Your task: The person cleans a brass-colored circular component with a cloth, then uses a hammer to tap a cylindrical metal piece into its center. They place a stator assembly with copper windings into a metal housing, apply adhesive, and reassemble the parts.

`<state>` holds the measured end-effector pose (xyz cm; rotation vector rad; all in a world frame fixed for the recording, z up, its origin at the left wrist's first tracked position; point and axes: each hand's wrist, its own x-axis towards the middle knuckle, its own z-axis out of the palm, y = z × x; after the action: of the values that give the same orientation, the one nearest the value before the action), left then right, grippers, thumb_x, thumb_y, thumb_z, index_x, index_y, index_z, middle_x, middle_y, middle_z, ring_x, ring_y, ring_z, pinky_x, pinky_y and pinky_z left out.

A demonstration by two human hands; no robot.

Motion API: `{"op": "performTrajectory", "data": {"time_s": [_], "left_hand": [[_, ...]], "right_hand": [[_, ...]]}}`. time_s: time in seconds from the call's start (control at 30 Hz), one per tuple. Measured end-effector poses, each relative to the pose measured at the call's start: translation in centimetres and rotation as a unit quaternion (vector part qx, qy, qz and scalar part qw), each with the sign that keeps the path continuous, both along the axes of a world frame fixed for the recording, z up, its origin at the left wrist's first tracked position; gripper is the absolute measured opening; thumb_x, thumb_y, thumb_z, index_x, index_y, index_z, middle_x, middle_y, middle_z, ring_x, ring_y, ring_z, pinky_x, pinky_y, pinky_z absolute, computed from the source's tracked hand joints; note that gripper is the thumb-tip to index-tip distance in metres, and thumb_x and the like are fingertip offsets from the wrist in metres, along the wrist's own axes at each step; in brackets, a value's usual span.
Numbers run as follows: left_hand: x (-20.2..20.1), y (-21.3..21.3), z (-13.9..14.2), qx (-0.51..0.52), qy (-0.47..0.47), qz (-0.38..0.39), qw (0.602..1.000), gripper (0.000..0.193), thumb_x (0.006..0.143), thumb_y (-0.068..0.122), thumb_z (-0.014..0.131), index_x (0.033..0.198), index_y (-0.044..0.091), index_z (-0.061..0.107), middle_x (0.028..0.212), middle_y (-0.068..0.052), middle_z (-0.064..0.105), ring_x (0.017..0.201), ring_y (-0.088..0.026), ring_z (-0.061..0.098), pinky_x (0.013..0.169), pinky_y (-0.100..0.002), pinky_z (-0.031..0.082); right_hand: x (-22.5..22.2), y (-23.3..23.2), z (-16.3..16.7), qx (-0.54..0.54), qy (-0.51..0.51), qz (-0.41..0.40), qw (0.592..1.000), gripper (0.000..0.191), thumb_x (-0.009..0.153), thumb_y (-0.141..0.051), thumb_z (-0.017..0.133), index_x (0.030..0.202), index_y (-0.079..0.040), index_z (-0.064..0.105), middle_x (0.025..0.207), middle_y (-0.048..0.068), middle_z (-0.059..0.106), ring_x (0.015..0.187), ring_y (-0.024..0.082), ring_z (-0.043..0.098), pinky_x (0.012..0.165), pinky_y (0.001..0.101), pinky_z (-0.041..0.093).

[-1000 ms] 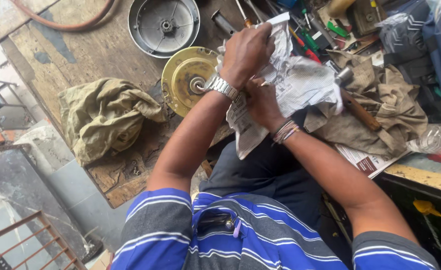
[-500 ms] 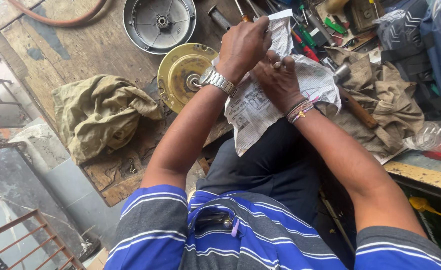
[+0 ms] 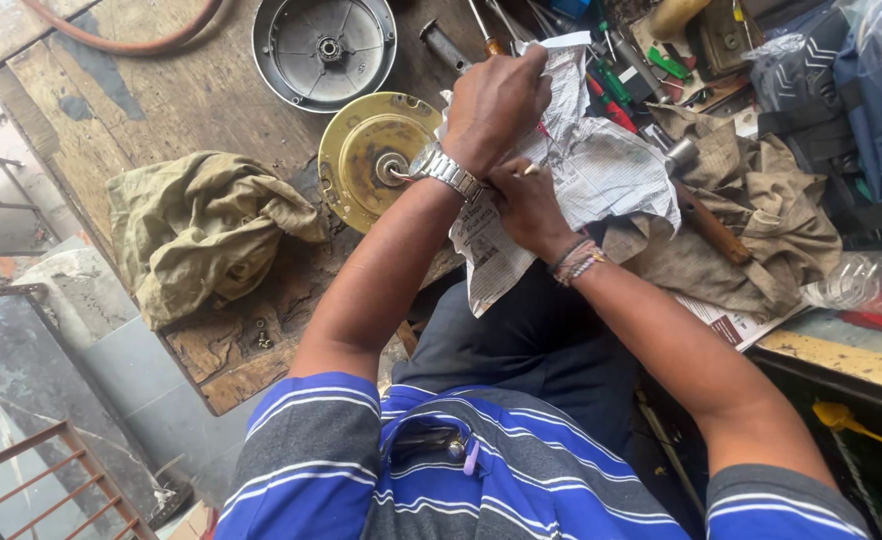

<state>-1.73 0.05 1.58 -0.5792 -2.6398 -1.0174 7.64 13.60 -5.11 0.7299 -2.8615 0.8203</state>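
My left hand [image 3: 496, 100], with a metal watch on the wrist, is closed over the top of a crumpled sheet of newspaper [image 3: 601, 175] above the wooden workbench [image 3: 151, 110]. My right hand [image 3: 526, 205], with bracelets at the wrist, grips the same sheet lower down, just under the left hand. Whatever is inside the paper is hidden. A round yellow metal disc [image 3: 366, 150] with a centre hub lies on the bench right beside my left wrist.
A grey round metal housing [image 3: 323, 45] lies behind the disc. An olive cloth [image 3: 201, 230] is bunched at the left. A hammer [image 3: 706, 215] on a brown cloth [image 3: 771, 230], screwdrivers [image 3: 611, 90] and a plastic bottle [image 3: 861, 285] crowd the right. A hose [image 3: 126, 42] curves at the far left.
My right hand moved up the newspaper, then slid back down toward me. My left hand kept its hold on the top, and the sheet has shifted and crumpled differently.
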Motion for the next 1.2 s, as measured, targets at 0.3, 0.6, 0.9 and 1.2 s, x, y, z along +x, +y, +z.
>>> {"op": "performTrajectory", "data": {"time_s": [0.3,0.6,0.9,1.2], "left_hand": [[0.3,-0.2,0.3,0.012,0.041,-0.006,0.999,0.023,0.088,0.029,0.073,0.092,0.008,0.065,0.072,-0.015,0.072,0.064,-0.040,0.069,0.056,-0.051,0.053],[2.6,-2.5,0.6,0.224,-0.136,0.008,0.965,0.021,0.099,0.033,0.064,0.103,0.013,0.064,0.078,-0.003,0.081,0.064,-0.018,0.080,0.056,-0.034,0.060],[1.9,-2.3,1.2,0.148,-0.167,0.043,0.974,0.024,0.095,0.033,0.067,0.100,0.010,0.066,0.076,-0.010,0.076,0.061,-0.025,0.074,0.062,-0.043,0.055],[2.5,-1.4,1.2,0.036,-0.126,0.034,0.991,0.025,0.091,0.031,0.071,0.098,0.008,0.065,0.082,-0.014,0.076,0.075,-0.037,0.072,0.068,-0.051,0.053]], "right_hand": [[0.9,5.6,-3.0,-0.453,-0.183,-0.141,0.861,0.027,0.101,0.005,0.061,0.128,0.002,0.065,0.118,0.006,0.072,0.107,0.013,0.068,0.099,0.0273,0.054],[2.6,5.4,-3.1,-0.536,-0.048,-0.286,0.793,0.020,0.104,0.000,0.063,0.123,0.001,0.063,0.109,0.003,0.071,0.089,0.008,0.064,0.075,0.0232,0.052],[2.1,4.9,-0.6,-0.567,-0.140,-0.259,0.769,0.029,0.098,0.001,0.064,0.126,-0.004,0.060,0.111,0.004,0.072,0.092,0.011,0.071,0.072,0.0256,0.059],[1.3,6.4,1.1,-0.603,-0.290,-0.280,0.688,0.042,0.085,0.001,0.080,0.123,-0.004,0.062,0.099,0.002,0.072,0.086,0.014,0.069,0.068,0.0266,0.058]]}}
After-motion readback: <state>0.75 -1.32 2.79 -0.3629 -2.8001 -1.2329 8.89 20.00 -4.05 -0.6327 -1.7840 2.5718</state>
